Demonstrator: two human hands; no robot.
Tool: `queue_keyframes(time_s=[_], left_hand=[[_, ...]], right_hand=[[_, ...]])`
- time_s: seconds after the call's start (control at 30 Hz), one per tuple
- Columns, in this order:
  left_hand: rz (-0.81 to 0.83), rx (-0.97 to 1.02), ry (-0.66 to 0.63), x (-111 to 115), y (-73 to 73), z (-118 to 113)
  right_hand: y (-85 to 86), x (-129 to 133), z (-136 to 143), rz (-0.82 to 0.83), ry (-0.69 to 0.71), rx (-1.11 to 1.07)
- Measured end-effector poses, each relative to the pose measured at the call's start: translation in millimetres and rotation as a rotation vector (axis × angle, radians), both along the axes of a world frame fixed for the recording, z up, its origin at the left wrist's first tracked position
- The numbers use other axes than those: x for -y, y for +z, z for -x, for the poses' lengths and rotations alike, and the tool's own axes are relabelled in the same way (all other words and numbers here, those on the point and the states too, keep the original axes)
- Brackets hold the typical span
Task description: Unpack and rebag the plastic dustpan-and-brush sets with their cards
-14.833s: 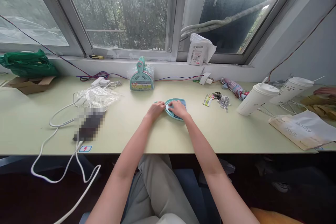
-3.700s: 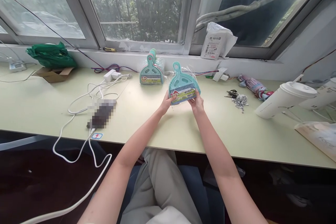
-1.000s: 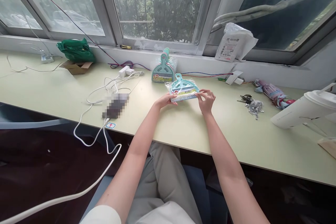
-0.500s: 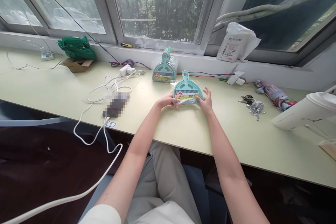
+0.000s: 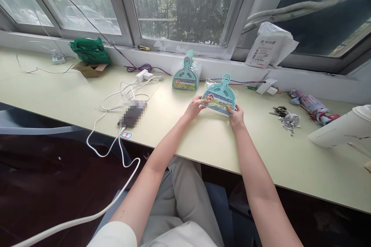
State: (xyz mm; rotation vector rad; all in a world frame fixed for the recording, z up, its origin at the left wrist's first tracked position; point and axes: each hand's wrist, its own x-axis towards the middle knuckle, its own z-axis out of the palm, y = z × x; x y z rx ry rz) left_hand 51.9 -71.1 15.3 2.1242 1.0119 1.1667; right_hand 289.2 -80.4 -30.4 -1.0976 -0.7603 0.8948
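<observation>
A teal dustpan-and-brush set (image 5: 220, 94) in clear plastic wrap is held between my two hands above the pale table (image 5: 203, 139), tilted with its handle up and to the right. My left hand (image 5: 195, 108) grips its lower left corner, thumb over the front. At the lower right corner, my right hand (image 5: 237, 117) pinches it between thumb and fingers. Behind and to the left, a stack of similar wrapped dustpan sets (image 5: 185, 75) stands upright against the window ledge.
White cables (image 5: 108, 106) and a blurred dark device (image 5: 132, 115) lie on the left. Beyond them are a green bag (image 5: 89, 51) and an open cardboard box (image 5: 90, 70). To the right are keys (image 5: 285, 117), a folded umbrella (image 5: 313, 106) and a white cup (image 5: 340, 127).
The held dustpan set has shifted right, away from the stack, and now tilts clockwise. Both hands moved with it, and my right hand's raised fingers have closed in on its edge.
</observation>
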Motion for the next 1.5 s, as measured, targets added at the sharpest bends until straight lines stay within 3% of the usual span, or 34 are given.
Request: queue_keyframes(time_s=[0.17,0.27,0.43,0.57,0.83,1.03,1.2,1.33,1.5], left_hand=[[-0.031,0.147,0.045,-5,0.9,6],[0.035,0.253,0.092,-7,3.7,11],[0.185,0.319,0.419,-16,-1.9,25],[0.259,0.274,0.614,-35,-12.3,53],[0.177,0.193,0.726,-94,-23.2,116],[0.099,0.221,0.742,-143,-23.1,129],[0.095,0.27,0.664,-175,-22.4,125],[0.052,0.221,0.589,-183,-25.4,124],[0.04,0.13,0.597,-181,-27.5,124]], right_hand=[[2.6,4,13,-0.011,0.025,0.049],[2.8,3,23,-0.079,0.009,0.165],[4.7,-13,46,-0.084,-0.045,0.511],[8.0,-40,76,-0.075,-0.061,0.78],[10.4,-99,143,-0.163,-0.067,1.171],[14.6,-139,167,-0.311,-0.088,1.168],[10.4,-162,170,-0.24,-0.131,1.165],[2.8,-170,168,-0.172,-0.101,1.211],[-3.6,-175,162,-0.198,-0.04,1.176]])
